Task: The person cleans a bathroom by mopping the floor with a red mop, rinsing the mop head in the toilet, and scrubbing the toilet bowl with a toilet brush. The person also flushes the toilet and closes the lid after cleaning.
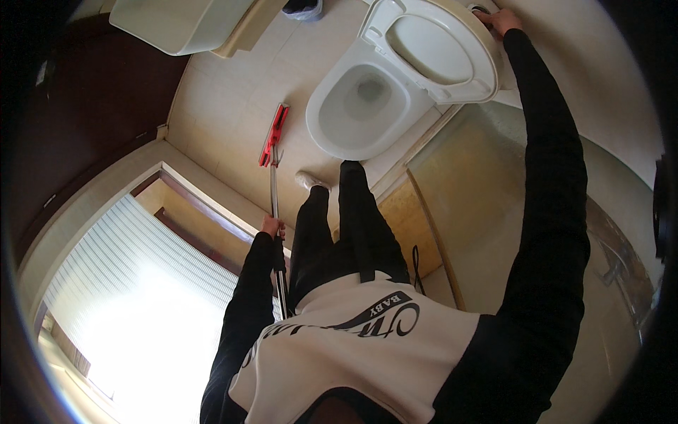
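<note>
My left hand is closed around the metal pole of a sponge mop, whose red head lies on the tiled floor to the left of the toilet. With its lid and seat raised, the white toilet stands in front of me. My right hand reaches past the raised lid to a round fitting behind it, apparently on the toilet tank. Its fingers touch the fitting; part of the tank is hidden by the lid.
A glass shower panel runs along the right. At the upper left a washbasin juts out, with a small bin beside it. A dark door and a bright window are on the left.
</note>
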Demonstrator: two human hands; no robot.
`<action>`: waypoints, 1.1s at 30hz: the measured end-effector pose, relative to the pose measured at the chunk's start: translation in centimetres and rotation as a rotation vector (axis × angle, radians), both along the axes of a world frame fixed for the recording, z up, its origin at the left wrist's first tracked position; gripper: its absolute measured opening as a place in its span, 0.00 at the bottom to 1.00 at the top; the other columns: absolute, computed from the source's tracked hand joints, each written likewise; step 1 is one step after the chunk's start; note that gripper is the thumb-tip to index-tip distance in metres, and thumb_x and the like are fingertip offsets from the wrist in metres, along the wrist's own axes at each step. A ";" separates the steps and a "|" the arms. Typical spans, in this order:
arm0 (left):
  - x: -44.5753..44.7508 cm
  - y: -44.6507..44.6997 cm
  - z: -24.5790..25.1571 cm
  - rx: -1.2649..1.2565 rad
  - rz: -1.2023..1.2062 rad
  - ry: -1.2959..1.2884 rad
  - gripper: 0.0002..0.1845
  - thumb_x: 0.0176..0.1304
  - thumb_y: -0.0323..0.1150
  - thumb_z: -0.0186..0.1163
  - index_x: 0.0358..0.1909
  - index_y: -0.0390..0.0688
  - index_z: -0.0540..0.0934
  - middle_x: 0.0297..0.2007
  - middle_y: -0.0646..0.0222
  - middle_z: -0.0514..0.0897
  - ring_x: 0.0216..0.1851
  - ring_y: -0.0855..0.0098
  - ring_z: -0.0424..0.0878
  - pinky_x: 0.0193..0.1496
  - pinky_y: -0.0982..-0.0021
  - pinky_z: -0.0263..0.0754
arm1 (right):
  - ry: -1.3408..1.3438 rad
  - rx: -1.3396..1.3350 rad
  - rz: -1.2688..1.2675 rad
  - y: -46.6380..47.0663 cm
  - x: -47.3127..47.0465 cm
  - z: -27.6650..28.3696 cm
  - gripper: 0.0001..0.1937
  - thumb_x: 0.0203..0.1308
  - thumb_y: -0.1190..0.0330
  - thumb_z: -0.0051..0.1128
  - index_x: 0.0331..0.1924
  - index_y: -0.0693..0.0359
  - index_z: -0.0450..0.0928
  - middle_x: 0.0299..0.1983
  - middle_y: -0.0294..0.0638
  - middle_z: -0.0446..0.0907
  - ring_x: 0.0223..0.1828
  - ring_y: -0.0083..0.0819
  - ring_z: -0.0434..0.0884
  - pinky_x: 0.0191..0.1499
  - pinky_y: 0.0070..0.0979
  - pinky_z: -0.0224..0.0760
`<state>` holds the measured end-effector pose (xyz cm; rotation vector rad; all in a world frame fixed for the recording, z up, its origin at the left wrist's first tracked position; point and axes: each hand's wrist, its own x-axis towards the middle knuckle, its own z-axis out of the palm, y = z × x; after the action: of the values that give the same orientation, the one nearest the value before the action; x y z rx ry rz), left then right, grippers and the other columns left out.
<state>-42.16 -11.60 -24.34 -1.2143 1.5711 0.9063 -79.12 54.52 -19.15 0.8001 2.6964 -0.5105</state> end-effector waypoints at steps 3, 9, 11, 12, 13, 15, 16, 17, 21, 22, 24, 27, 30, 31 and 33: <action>0.1 0.0 0.0 -0.001 0.047 -0.016 0.05 0.49 0.28 0.49 0.24 0.39 0.64 0.15 0.63 0.67 0.11 0.70 0.66 0.11 0.67 0.65 | 0.009 0.001 -0.042 -1.1 0.2 1.3 0.26 0.36 0.48 0.67 0.27 0.68 0.80 0.23 0.47 0.80 0.24 0.36 0.80 0.30 0.29 0.72; -0.4 0.5 0.8 -0.009 0.051 -0.014 0.10 0.47 0.26 0.50 0.31 0.40 0.63 0.16 0.63 0.67 0.11 0.70 0.65 0.10 0.67 0.64 | 0.016 0.019 -0.088 -1.8 0.6 2.2 0.25 0.37 0.51 0.68 0.28 0.69 0.80 0.22 0.48 0.80 0.24 0.36 0.80 0.30 0.29 0.73; -0.5 0.5 0.9 -0.005 0.033 -0.020 0.10 0.47 0.25 0.50 0.32 0.40 0.63 0.17 0.62 0.68 0.11 0.70 0.65 0.10 0.67 0.63 | 0.011 0.016 -0.093 -2.0 0.6 2.4 0.25 0.37 0.51 0.68 0.27 0.69 0.80 0.22 0.48 0.80 0.24 0.36 0.80 0.29 0.30 0.72; -0.5 0.5 0.8 -0.007 0.021 -0.025 0.10 0.46 0.25 0.50 0.32 0.40 0.63 0.17 0.62 0.68 0.11 0.70 0.65 0.10 0.67 0.63 | 0.007 0.007 -0.091 -2.1 0.6 2.5 0.25 0.36 0.51 0.68 0.27 0.69 0.80 0.22 0.49 0.80 0.24 0.36 0.80 0.29 0.30 0.72; -0.5 0.4 0.8 -0.001 0.016 -0.023 0.10 0.46 0.25 0.50 0.32 0.39 0.63 0.17 0.62 0.68 0.11 0.70 0.65 0.10 0.67 0.63 | 0.002 -0.003 -0.090 -2.3 0.6 2.7 0.25 0.36 0.50 0.68 0.26 0.69 0.80 0.22 0.49 0.80 0.24 0.36 0.80 0.29 0.30 0.72; -0.5 0.2 0.5 0.023 0.040 -0.033 0.09 0.46 0.25 0.49 0.31 0.38 0.63 0.17 0.61 0.68 0.10 0.70 0.65 0.10 0.67 0.63 | -0.021 0.018 -0.104 -2.6 0.6 3.1 0.25 0.37 0.51 0.68 0.26 0.69 0.80 0.22 0.49 0.80 0.23 0.35 0.80 0.29 0.30 0.72; -0.5 0.1 0.4 0.016 0.060 -0.042 0.08 0.47 0.25 0.49 0.31 0.38 0.63 0.17 0.61 0.69 0.10 0.70 0.65 0.10 0.67 0.63 | -0.033 0.029 -0.112 -2.8 0.7 3.3 0.25 0.38 0.51 0.68 0.26 0.70 0.80 0.22 0.49 0.79 0.23 0.35 0.80 0.28 0.30 0.72; -0.4 0.0 0.3 0.024 0.057 -0.037 0.09 0.46 0.24 0.48 0.31 0.39 0.62 0.17 0.61 0.68 0.10 0.69 0.65 0.10 0.65 0.63 | -0.031 0.023 -0.111 -3.0 0.7 3.5 0.24 0.39 0.52 0.67 0.26 0.70 0.80 0.22 0.48 0.79 0.22 0.35 0.79 0.28 0.30 0.71; -0.6 0.0 0.3 0.000 0.085 -0.073 0.12 0.46 0.22 0.47 0.34 0.42 0.59 0.18 0.59 0.67 0.11 0.68 0.64 0.12 0.61 0.63 | -0.007 0.000 -0.122 -3.3 0.8 3.9 0.22 0.41 0.54 0.67 0.25 0.70 0.79 0.20 0.47 0.79 0.20 0.35 0.78 0.26 0.30 0.70; -0.7 0.1 0.4 -0.013 0.093 -0.079 0.12 0.46 0.22 0.47 0.34 0.42 0.59 0.18 0.59 0.67 0.11 0.68 0.64 0.12 0.61 0.62 | 0.003 -0.006 -0.126 -3.2 0.8 3.9 0.22 0.41 0.54 0.67 0.25 0.70 0.79 0.20 0.47 0.79 0.19 0.35 0.78 0.26 0.30 0.70; -0.8 0.4 0.7 -0.017 0.060 -0.061 0.08 0.47 0.24 0.47 0.32 0.39 0.62 0.17 0.60 0.67 0.10 0.69 0.64 0.10 0.65 0.62 | 0.005 -0.015 -0.117 -3.1 0.8 3.8 0.22 0.41 0.54 0.67 0.24 0.70 0.79 0.19 0.47 0.78 0.20 0.34 0.78 0.26 0.30 0.70; -0.8 0.7 1.1 -0.033 0.061 -0.044 0.08 0.48 0.26 0.47 0.32 0.37 0.63 0.17 0.60 0.67 0.10 0.70 0.63 0.10 0.67 0.61 | 0.000 -0.019 -0.101 -2.7 0.8 3.5 0.23 0.39 0.53 0.68 0.23 0.69 0.79 0.19 0.47 0.78 0.20 0.34 0.78 0.26 0.30 0.70; -0.8 0.8 1.1 -0.032 0.076 -0.040 0.09 0.48 0.26 0.47 0.32 0.38 0.62 0.17 0.61 0.67 0.10 0.70 0.63 0.10 0.67 0.60 | 0.006 -0.001 -0.095 -2.5 0.7 3.2 0.23 0.38 0.52 0.68 0.23 0.69 0.79 0.19 0.46 0.78 0.20 0.34 0.78 0.27 0.30 0.70; -0.9 0.8 1.1 -0.043 0.086 -0.039 0.09 0.48 0.27 0.47 0.32 0.39 0.62 0.17 0.61 0.67 0.10 0.70 0.63 0.10 0.67 0.60 | 0.012 0.009 -0.095 -2.4 0.7 3.2 0.24 0.38 0.52 0.68 0.22 0.69 0.79 0.19 0.46 0.79 0.20 0.34 0.78 0.27 0.30 0.70; -0.9 0.8 1.0 -0.035 0.074 -0.048 0.09 0.48 0.26 0.48 0.31 0.39 0.61 0.17 0.61 0.67 0.09 0.70 0.62 0.09 0.67 0.60 | -0.001 0.028 -0.100 -2.4 0.6 3.2 0.24 0.37 0.51 0.68 0.22 0.69 0.79 0.19 0.46 0.78 0.20 0.34 0.78 0.27 0.30 0.71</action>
<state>-43.06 -10.75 -23.36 -1.3169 1.5183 0.8934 -78.50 52.11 -15.98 0.9461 2.6789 -0.4959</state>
